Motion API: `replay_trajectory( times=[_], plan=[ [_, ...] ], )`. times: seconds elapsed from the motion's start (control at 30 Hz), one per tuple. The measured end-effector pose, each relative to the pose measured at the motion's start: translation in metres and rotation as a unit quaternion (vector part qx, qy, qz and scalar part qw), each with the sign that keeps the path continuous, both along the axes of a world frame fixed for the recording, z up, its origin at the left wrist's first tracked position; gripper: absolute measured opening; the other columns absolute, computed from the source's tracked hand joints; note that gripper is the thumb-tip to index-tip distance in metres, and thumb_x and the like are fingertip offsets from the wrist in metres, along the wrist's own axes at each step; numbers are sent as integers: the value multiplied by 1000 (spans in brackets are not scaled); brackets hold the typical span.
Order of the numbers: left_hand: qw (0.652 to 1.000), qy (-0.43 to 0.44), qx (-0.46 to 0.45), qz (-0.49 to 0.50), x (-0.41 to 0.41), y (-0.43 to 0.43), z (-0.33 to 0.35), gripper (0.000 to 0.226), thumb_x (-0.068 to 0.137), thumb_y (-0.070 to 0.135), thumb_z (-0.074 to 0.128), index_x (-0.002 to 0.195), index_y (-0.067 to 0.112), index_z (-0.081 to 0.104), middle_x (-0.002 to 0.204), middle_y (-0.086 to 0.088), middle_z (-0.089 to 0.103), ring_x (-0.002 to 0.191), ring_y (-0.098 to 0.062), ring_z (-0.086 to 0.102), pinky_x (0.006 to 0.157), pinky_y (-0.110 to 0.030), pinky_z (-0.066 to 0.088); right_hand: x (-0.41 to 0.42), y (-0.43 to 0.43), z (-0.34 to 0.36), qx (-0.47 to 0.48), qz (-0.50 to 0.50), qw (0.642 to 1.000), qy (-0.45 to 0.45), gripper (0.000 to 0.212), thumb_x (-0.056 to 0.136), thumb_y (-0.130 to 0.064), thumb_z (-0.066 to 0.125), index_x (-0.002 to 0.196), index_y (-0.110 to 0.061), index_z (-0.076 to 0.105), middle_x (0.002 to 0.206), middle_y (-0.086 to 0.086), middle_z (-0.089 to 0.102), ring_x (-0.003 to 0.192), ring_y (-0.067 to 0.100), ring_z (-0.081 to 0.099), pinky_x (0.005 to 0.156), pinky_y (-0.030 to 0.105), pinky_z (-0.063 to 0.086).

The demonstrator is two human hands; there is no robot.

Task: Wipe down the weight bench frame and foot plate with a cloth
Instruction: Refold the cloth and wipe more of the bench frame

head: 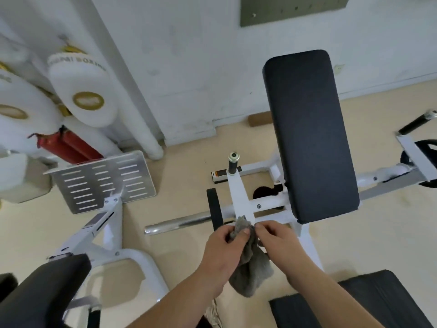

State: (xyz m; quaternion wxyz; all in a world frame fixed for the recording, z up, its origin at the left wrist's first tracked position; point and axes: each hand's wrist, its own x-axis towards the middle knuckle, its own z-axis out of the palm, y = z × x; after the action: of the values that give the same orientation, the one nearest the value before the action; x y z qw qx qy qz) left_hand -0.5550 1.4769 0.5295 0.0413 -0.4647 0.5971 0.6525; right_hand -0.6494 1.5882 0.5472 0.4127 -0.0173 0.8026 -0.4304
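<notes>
A grey cloth (251, 271) hangs bunched between both hands at the lower middle of the head view. My left hand (223, 252) grips its upper part, thumb on top. My right hand (280, 242) pinches the cloth's upper edge beside it. Both hands hover just in front of the white frame bar (241, 197) of the weight bench, near its lower end. The black back pad (309, 136) stands upright to the right. The slotted metal foot plate (101, 183) sits on a white arm at the left.
A chrome bar (177, 224) sticks out left of the frame. Black seat pads lie at bottom left (45, 287) and bottom right (369, 301). White boxing pads (82, 91) and a red extinguisher (68, 145) lean by the wall at left. Beige floor around.
</notes>
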Motion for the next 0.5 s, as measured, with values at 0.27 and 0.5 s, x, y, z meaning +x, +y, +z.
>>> replay_trajectory(
  times=[0.27,0.5],
  plan=[
    [995,-51,-2,82,-29,-79,-13,25,99,42,63,98,18,71,95,-5,74,91,-18,71,77,-28,56,-44,-80,-11,13,44,999,13,18,102,-31,52,97,-27,69,93,-1,71,89,18,68,74,30,54],
    [988,-51,-22,144,-53,-134,-16,24,99,41,63,99,19,71,95,-6,74,93,-22,71,83,-35,59,-83,-146,-39,21,88,995,-32,26,100,-32,53,97,-10,68,104,20,69,78,25,61,71,37,52]
  ],
)
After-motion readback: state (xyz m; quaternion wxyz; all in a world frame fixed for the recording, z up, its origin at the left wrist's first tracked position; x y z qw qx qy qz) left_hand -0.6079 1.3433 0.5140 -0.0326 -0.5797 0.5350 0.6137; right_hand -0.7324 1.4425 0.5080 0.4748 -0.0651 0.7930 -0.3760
